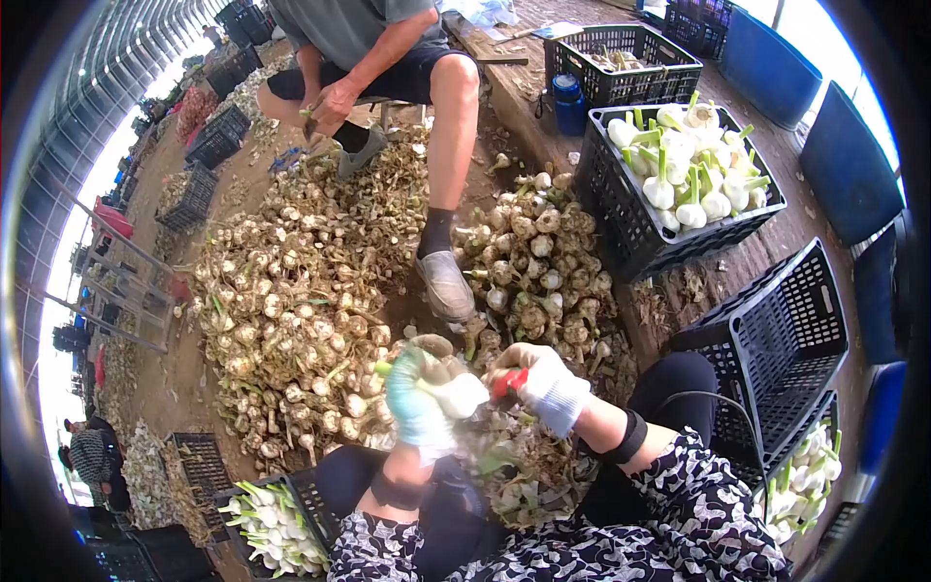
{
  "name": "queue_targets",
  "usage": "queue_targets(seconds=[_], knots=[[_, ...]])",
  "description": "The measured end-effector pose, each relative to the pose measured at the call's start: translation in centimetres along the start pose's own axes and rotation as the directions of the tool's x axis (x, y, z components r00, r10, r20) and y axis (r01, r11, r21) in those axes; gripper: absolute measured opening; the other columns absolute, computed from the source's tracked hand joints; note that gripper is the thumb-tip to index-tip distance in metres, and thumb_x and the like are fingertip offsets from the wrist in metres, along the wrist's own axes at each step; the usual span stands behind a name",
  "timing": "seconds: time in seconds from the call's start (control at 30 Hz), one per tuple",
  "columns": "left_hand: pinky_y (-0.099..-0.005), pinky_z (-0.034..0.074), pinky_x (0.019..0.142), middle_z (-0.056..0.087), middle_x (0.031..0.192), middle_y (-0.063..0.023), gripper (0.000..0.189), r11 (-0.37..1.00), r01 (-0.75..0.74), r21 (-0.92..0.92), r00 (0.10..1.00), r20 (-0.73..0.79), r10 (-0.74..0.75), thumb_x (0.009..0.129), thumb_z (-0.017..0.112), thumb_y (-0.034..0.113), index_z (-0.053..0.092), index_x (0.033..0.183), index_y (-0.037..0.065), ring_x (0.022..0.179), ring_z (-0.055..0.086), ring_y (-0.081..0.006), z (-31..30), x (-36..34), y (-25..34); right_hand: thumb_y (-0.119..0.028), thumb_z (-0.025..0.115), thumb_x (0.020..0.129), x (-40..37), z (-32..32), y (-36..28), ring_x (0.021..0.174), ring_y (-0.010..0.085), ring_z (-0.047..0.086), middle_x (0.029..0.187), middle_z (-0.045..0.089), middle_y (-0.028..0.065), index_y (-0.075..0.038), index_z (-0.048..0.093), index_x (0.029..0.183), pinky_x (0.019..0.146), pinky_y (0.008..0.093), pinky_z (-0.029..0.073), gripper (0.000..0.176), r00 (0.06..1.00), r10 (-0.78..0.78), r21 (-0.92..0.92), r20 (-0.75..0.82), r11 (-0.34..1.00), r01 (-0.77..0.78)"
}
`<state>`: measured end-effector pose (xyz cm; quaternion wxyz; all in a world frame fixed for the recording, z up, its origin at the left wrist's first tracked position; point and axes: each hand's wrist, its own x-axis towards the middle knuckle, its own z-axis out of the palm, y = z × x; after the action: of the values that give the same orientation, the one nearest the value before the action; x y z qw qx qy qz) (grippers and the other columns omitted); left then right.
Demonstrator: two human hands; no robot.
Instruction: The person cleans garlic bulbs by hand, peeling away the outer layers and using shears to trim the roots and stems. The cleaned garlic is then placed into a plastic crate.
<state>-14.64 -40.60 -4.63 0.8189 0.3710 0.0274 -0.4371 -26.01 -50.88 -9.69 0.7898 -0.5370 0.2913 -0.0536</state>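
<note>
My left hand (419,393), in a pale green and white glove, is closed round a white garlic bulb (460,396) with a green stem end. Beside it my right hand (538,380), in a white glove, grips a red-handled tool (508,384); its working end is hard to make out near the bulb. Below both hands lies a heap of peelings and leaves (529,470) between my knees. A large pile of untrimmed garlic (291,330) spreads to the left, and a smaller garlic pile (543,257) lies ahead.
A co-worker (388,58) sits opposite, one shoe (445,284) between the piles. Black crates of cleaned garlic stand at upper right (630,223), lower left (308,495) and lower right. An empty black crate (786,339) leans at right. A blue jar (568,105) stands near another crate.
</note>
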Motion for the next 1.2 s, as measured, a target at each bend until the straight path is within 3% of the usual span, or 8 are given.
queue_targets(seconds=[0.13, 0.5, 0.6, 0.7, 0.97, 1.03, 1.1, 1.2], knots=[[-0.0296, 0.045, 0.052, 0.057, 0.074, -0.0075, 0.025, 0.988, 0.051, -0.148, 0.962, -0.259, -0.089, 0.081, 0.052, 0.023, 0.048, 0.061, 0.009, 0.052, 0.049, -0.0156, -0.8, 1.3, 0.7, -0.015, 0.061, 0.084, 0.6, -0.8, 0.1, 0.068, 0.0115, 0.059, 0.08, 0.064, 0.0081, 0.004, 0.057, 0.095, 0.062, 0.0241, 0.049, 0.022, 0.999, 0.032, -0.136, -0.023, 0.99, -0.035], [-0.0276, 0.043, 0.051, 0.052, 0.066, -0.0012, 0.028, 0.973, -0.137, 0.188, 0.988, -0.04, 0.147, 0.082, 0.053, 0.025, 0.047, 0.061, 0.007, 0.051, 0.047, -0.015, -1.6, 0.1, 0.1, -0.015, 0.066, 0.08, -1.5, 2.3, -0.5, 0.071, 0.0095, 0.058, 0.079, 0.063, 0.0065, 0.002, 0.061, 0.091, 0.066, 0.0235, 0.048, 0.021, 0.962, -0.263, -0.113, 0.072, 0.956, 0.27], [-0.0266, 0.041, 0.048, 0.05, 0.063, 0.0006, 0.029, 0.965, 0.021, -0.263, 0.991, -0.125, -0.055, 0.08, 0.055, 0.026, 0.047, 0.058, 0.008, 0.05, 0.046, -0.0144, -0.7, 0.1, 0.7, -0.01, 0.061, 0.082, 0.2, 1.5, 1.0, 0.066, 0.01, 0.058, 0.077, 0.064, 0.007, 0.002, 0.06, 0.089, 0.062, 0.0237, 0.048, 0.015, 0.992, -0.086, -0.038, -0.093, 0.996, 0.083], [-0.0293, 0.043, 0.039, 0.058, 0.081, -0.0042, 0.014, 0.962, 0.111, -0.251, 0.987, 0.14, -0.077, 0.08, 0.054, 0.023, 0.057, 0.082, 0.009, 0.046, 0.049, -0.0178, -2.4, 0.2, 1.6, -0.006, 0.056, 0.083, 0.4, 0.8, 0.9, 0.068, 0.0155, 0.062, 0.078, 0.064, 0.0104, 0.005, 0.058, 0.096, 0.063, 0.028, 0.052, 0.017, 0.998, 0.07, -0.014, 0.004, 0.997, -0.07], [-0.0282, 0.038, 0.041, 0.062, 0.08, -0.0115, 0.032, 0.938, 0.113, -0.328, 0.991, 0.103, -0.083, 0.081, 0.054, 0.022, 0.044, 0.054, 0.007, 0.046, 0.039, -0.0133, -2.7, 0.7, 2.3, -0.022, 0.056, 0.084, -0.2, -0.9, -0.7, 0.077, 0.0197, 0.062, 0.089, 0.063, 0.0082, -0.002, 0.06, 0.097, 0.069, 0.0307, 0.05, 0.024, 0.939, 0.153, -0.069, 0.309, 0.988, -0.139], [-0.0288, 0.035, 0.041, 0.06, 0.082, -0.0134, 0.033, 0.904, 0.167, -0.394, 0.978, 0.182, -0.101, 0.081, 0.053, 0.022, 0.043, 0.054, 0.007, 0.046, 0.039, -0.0144, -3.2, 1.0, 2.7, -0.018, 0.058, 0.08, 0.5, -0.2, -0.1, 0.084, 0.0257, 0.061, 0.089, 0.062, 0.0118, -0.003, 0.06, 0.097, 0.073, 0.0323, 0.049, 0.022, 0.966, -0.118, -0.8, 0.229, 0.542, 0.256], [-0.0298, 0.033, 0.041, 0.06, 0.086, -0.0139, 0.033, 0.906, 0.195, -0.377, 0.973, 0.188, -0.131, 0.081, 0.053, 0.023, 0.044, 0.054, 0.006, 0.046, 0.038, -0.0158, -3.1, 0.9, 3.0, -0.013, 0.062, 0.078, 0.5, 0.2, 0.4, 0.087, 0.0259, 0.061, 0.089, 0.063, 0.0127, -0.005, 0.061, 0.099, 0.078, 0.0316, 0.048, 0.022, 0.897, -0.41, -0.72, 0.165, 0.571, 0.394], [-0.0347, 0.047, 0.054, 0.061, 0.079, -0.0137, 0.036, 0.987, 0.051, -0.153, 0.998, -0.033, -0.057, 0.085, 0.05, 0.03, 0.054, 0.06, 0.005, 0.062, 0.057, -0.0251, -2.9, -0.1, 3.9, -0.015, 0.055, 0.086, 1.0, -0.6, 0.5, 0.087, 0.0108, 0.059, 0.092, 0.066, 0.0087, 0.0, 0.058, 0.109, 0.078, 0.0249, 0.047, 0.027, 0.995, -0.025, -0.3, 0.095, 0.953, 0.052]])
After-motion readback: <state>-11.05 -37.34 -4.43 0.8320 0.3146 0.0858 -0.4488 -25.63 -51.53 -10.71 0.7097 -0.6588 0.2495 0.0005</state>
